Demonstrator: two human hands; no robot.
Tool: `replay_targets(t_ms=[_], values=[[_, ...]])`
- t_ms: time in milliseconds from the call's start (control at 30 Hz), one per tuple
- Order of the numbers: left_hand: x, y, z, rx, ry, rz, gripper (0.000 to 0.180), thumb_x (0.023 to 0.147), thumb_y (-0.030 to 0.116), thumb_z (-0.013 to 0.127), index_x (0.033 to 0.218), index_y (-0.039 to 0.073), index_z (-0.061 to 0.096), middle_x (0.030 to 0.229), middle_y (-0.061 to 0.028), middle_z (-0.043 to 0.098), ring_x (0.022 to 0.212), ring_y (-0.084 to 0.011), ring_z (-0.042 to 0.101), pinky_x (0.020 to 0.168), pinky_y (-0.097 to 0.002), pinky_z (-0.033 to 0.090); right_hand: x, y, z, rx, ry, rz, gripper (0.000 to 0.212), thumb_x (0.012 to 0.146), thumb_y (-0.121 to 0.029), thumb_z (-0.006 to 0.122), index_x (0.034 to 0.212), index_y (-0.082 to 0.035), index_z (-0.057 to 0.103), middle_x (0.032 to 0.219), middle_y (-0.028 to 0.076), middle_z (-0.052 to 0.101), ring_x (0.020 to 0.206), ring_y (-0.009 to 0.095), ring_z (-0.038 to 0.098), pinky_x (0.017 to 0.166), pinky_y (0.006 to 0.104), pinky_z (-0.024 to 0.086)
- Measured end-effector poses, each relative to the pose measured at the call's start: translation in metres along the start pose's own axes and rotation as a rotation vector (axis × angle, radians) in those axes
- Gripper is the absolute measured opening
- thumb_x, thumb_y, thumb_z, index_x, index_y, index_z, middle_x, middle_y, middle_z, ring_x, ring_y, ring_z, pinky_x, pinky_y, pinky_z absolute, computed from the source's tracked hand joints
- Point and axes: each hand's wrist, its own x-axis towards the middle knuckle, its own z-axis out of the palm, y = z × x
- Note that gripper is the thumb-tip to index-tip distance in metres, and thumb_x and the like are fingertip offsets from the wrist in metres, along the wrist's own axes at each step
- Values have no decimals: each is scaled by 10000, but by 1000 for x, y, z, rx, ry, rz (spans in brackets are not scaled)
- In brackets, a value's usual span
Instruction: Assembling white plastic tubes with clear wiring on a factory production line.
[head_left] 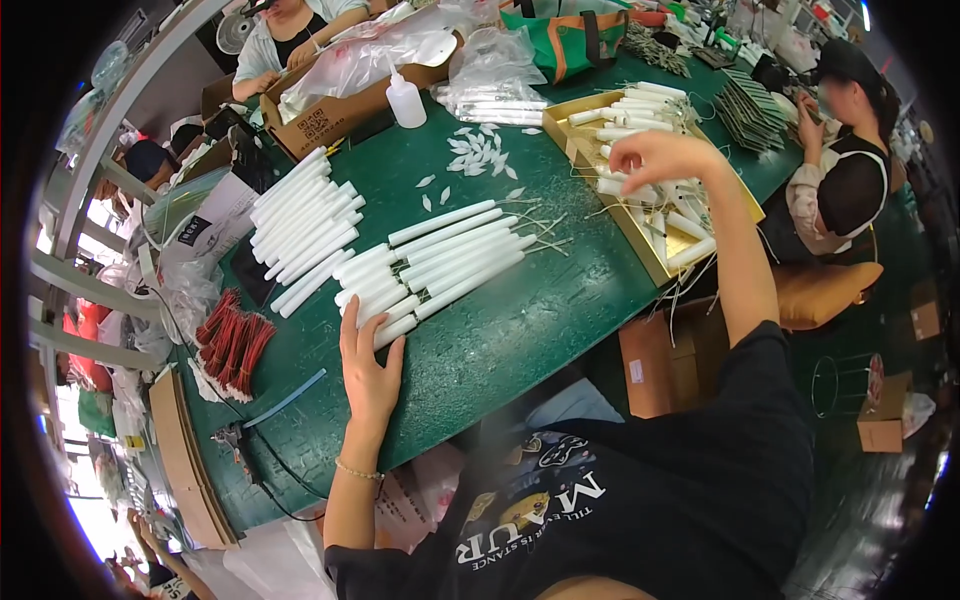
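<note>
My left hand point(370, 365) lies against the near-left ends of a stack of white candle-like tubes point(460, 255), its fingers spread. Thin wires stick out of the tubes' right ends. Over a gold tray point(650, 245) at the right hangs my right hand point(665, 160), fingers curved and apart, with nothing visible between them. Shorter white tubes with thin wires point(688, 250) lie jumbled in this tray. Behind the stack, a second pile of white tubes point(305, 225) rests on the green table. Small white flame-shaped pieces point(478, 152) are scattered beyond the tubes.
A white squeeze bottle point(405, 102) stands at the back beside a cardboard box point(330, 115). Red wire bundles point(235, 340) and a corded glue gun point(237, 440) lie at the left. One co-worker point(845, 150) sits at the right, another point(290, 40) at the back.
</note>
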Motion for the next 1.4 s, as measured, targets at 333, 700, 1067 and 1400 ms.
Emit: replay_targets(t_ms=[333, 700, 1067, 1400], values=[[3, 1, 1, 24, 12, 30, 340, 708, 48, 647, 1028, 41, 531, 1307, -164, 348, 1158, -350, 387, 928, -385, 368, -32, 3, 6, -197, 622, -207, 221, 732, -213, 638, 777, -7, 576, 731, 65, 515, 690, 184, 495, 617, 293, 403], [1, 0, 2, 36, 31, 67, 338, 722, 53, 634, 1043, 41, 531, 1295, -171, 362, 1151, -351, 395, 929, -385, 369, -57, -9, -31, 540, 782, -124, 206, 823, -132, 502, 990, -15, 534, 776, 10, 535, 711, 78, 492, 618, 218, 395], [-1, -1, 1, 50, 34, 103, 331, 731, 41, 620, 1047, 42, 524, 1288, -175, 366, 1138, -354, 405, 915, -386, 379, -30, -1, -31, 126, 695, 117, 385, 846, -225, 496, 1129, 21, 405, 934, 87, 562, 872, 136, 526, 763, 246, 416], [5, 31, -10, -64, 192, 198, 289, 739, 17, 601, 1022, 30, 547, 1149, -155, 494, 1045, -332, 479, 881, -362, 390, -36, -93, -32, 636, 1082, -425, 274, 902, -242, 418, 1014, 0, 485, 747, 47, 563, 574, 53, 460, 465, 186, 342]])
